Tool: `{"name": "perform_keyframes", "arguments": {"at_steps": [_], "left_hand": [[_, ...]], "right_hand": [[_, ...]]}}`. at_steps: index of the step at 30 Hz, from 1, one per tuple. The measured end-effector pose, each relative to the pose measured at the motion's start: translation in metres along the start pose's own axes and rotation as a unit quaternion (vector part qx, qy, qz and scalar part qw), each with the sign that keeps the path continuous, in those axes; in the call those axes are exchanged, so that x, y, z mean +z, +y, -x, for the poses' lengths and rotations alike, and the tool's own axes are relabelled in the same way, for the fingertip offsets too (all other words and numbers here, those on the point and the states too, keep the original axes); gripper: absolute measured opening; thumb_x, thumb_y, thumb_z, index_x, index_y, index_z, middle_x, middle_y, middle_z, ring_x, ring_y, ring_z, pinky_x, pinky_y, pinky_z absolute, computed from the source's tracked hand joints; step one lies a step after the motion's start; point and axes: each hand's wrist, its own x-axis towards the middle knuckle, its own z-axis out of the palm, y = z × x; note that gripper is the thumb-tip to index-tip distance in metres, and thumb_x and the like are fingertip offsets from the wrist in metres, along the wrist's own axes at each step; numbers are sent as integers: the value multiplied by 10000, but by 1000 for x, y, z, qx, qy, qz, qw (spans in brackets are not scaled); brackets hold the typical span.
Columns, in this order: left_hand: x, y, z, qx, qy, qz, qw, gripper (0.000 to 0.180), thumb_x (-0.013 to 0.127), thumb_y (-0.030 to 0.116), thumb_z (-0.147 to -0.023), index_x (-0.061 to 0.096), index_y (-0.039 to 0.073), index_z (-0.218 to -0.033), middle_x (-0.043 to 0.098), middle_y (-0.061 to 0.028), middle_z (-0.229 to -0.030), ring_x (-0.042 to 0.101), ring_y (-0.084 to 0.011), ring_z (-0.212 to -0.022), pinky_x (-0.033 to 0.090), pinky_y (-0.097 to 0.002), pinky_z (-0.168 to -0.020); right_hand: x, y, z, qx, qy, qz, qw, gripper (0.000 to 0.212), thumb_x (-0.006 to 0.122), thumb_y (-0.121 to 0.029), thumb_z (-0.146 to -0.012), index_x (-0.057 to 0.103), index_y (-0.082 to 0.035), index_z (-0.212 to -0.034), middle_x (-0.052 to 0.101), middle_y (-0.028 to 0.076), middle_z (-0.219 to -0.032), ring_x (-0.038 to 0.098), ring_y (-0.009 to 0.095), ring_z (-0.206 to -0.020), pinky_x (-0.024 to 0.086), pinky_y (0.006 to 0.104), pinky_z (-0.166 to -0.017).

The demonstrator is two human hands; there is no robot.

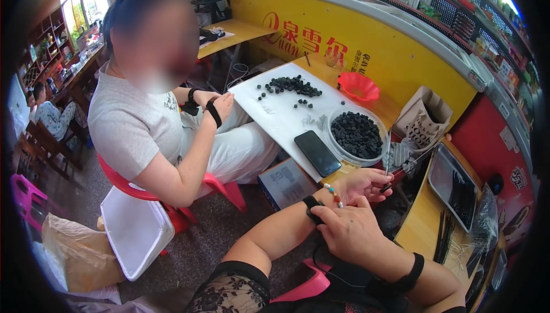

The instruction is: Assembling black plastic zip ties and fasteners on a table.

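My left hand (366, 186), palm turned up, has its fingertips closed on a thin metal rod (389, 155), with a small black piece (387, 188) beside the fingers. A bead bracelet (332, 194) and a black wristband (313, 210) circle my left wrist. My right hand (356, 230) reaches across, its thumb and curled fingers at that wristband; the palm side is hidden. Beyond my left hand stands a round clear tub (327, 132) full of small black pieces (356, 134). A dark phone (318, 152) lies beside the tub on a white board (260, 115).
Scattered black cubes (292, 86) and a red scalloped bowl (358, 85) are on the far side. A paper bag (423, 115), a metal tray (452, 184) and black sticks (444, 235) stand right. Opposite left sits a person (143, 112) with hands together. A box (286, 184) is below.
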Motion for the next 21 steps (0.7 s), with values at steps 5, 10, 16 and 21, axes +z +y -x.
{"name": "perform_keyframes", "arguments": {"at_steps": [5, 10, 16, 21], "left_hand": [[0, 1, -4, -4, -7, -19, 1000, 180, 613, 160, -897, 550, 85, -1048, 593, 2, -926, 633, -126, -844, 563, -263, -701], [-7, 12, 7, 12, -6, -13, 1000, 135, 606, 159, -900, 571, 96, -1015, 601, 9, -904, 635, -123, -827, 561, -271, -700], [-1, 15, 6, 2, 3, 2, 1000, 133, 589, 126, -904, 571, 80, -1027, 601, -5, -916, 638, -138, -818, 568, -280, -686], [-4, 7, 0, 8, -4, 0, 1000, 153, 582, 110, -903, 565, 73, -1050, 598, -17, -949, 634, -154, -839, 568, -290, -696]], "right_hand": [[-2, 0, -1, 12, 11, 3, 1000, 292, 635, -158, -762, 586, -103, -1044, 603, 37, -640, 620, 212, -641, 356, 351, -722], [-5, -2, -7, 30, 61, -43, 997, 307, 609, -123, -760, 567, -91, -1062, 610, 28, -662, 616, 206, -660, 349, 348, -715], [-3, 9, -2, 14, 46, -9, 999, 285, 568, -64, -737, 579, -106, -1018, 608, 29, -650, 576, 204, -593, 348, 340, -701], [-5, 8, 6, 10, 31, 2, 999, 237, 608, -105, -752, 590, -114, -989, 604, 19, -641, 591, 187, -602, 359, 342, -719]]}}
